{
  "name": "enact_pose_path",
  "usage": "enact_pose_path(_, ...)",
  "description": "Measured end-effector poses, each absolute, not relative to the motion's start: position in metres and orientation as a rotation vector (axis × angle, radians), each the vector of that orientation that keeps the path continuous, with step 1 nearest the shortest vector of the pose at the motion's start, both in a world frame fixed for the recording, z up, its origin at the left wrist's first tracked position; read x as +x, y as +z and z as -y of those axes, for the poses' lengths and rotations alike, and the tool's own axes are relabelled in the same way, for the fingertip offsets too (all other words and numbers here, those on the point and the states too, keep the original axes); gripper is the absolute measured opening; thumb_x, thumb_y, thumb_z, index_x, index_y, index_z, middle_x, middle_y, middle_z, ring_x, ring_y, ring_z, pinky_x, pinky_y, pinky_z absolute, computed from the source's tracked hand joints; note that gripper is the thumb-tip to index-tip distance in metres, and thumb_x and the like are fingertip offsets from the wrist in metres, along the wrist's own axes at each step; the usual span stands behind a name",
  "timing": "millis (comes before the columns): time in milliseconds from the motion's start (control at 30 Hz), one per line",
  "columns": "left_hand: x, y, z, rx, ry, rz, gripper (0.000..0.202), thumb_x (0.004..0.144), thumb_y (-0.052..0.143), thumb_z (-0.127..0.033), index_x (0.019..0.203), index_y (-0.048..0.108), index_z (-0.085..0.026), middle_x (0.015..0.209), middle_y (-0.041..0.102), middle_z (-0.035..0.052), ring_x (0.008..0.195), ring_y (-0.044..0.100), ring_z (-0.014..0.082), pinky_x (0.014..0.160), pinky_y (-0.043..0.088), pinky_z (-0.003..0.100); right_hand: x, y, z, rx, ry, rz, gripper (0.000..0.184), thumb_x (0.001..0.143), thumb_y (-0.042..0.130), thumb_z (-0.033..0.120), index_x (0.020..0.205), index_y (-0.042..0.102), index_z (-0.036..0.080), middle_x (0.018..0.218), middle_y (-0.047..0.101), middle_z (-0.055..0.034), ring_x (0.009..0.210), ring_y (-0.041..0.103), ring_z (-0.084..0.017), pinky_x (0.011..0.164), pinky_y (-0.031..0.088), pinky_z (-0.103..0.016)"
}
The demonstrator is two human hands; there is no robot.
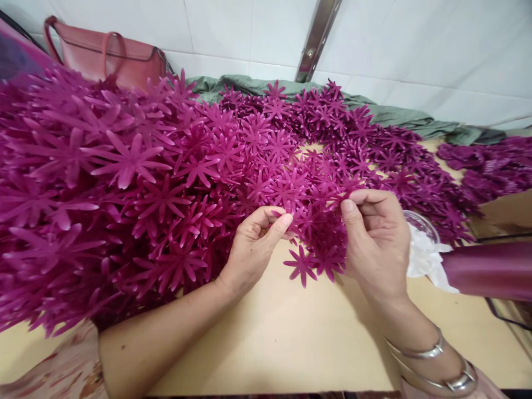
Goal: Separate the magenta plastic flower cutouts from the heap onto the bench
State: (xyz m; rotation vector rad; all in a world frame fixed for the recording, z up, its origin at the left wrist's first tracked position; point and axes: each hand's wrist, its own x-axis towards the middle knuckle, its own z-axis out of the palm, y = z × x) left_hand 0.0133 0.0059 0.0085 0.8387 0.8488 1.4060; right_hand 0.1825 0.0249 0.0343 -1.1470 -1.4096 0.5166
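Observation:
My left hand (260, 238) is closed in a pinch, thumb against forefinger, with a thin magenta petal of an artificial flower between them. My right hand (374, 238) also pinches, its thumb and forefinger on a magenta artificial flower (338, 200) in front of the pile. Whether both hands hold the same flower I cannot tell. Just below and between them, a loose star-shaped flower (302, 266) lies on the tabletop (286, 332). A large heap of similar flowers (128, 158) rises at the left and spreads behind both hands.
Right of my right hand stands a clear round container (419, 224) with white pieces (426, 257), beside a magenta roll or sheet (490, 269). A red handbag (110, 55) sits at the back left. Green cloth (399, 119) runs along the tiled wall (415, 50).

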Motion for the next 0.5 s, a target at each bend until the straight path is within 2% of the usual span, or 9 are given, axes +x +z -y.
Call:
enact_pose_path(100, 0.014, 0.004, -0.005, 0.823, 1.414, -0.823, 0.024, 0.093, 0.074, -0.045, 0.097, 0.070, -0.022, 0.091, 0.070, -0.0009, 0.079, 0.065, 0.0120, 0.078, 0.057, 0.025, 0.181, 0.038, -0.023, -1.138, 0.416, 1.502, 0.009, 0.102, 0.061, 0.027, 0.110, 0.065, 0.027, 0.106, 0.071, -0.0064, 0.101, 0.071, -0.023, 0.096, 0.058, -0.042)
enact_pose_path(233, 0.010, 0.009, 0.001, 1.017, 1.418, -0.898, 0.024, 0.103, 0.060, -0.040, 0.103, 0.075, -0.021, 0.105, 0.076, 0.0046, 0.101, 0.070, 0.0172, 0.098, 0.054, 0.030, 0.183, 0.038, -0.024, -1.129, 0.291, 1.621, 0.022, 0.104, 0.055, 0.022, 0.121, 0.068, 0.027, 0.132, 0.069, -0.0097, 0.130, 0.063, -0.026, 0.119, 0.045, -0.052)
enact_pose_path(367, 0.007, 0.021, 0.007, 1.362, 1.432, -0.922, 0.022, 0.103, 0.058, -0.028, 0.102, 0.079, -0.021, 0.125, 0.076, 0.0097, 0.123, 0.068, 0.0218, 0.113, 0.049, 0.036, 0.186, 0.039, -0.025, -1.143, 0.217, 1.661, 0.025, 0.104, 0.052, 0.020, 0.119, 0.071, 0.028, 0.136, 0.067, -0.0101, 0.135, 0.060, -0.028, 0.121, 0.042, -0.056)
enact_pose_path(500, 0.009, 0.020, 0.008, 1.627, 1.457, -0.947, 0.013, 0.097, 0.067, -0.023, 0.105, 0.078, -0.022, 0.129, 0.074, 0.0115, 0.122, 0.069, 0.0243, 0.112, 0.051, 0.042, 0.186, 0.041, -0.026, -1.131, 0.161, 1.661, 0.026, 0.105, 0.050, 0.019, 0.116, 0.073, 0.029, 0.134, 0.069, -0.0096, 0.134, 0.060, -0.028, 0.121, 0.040, -0.057)
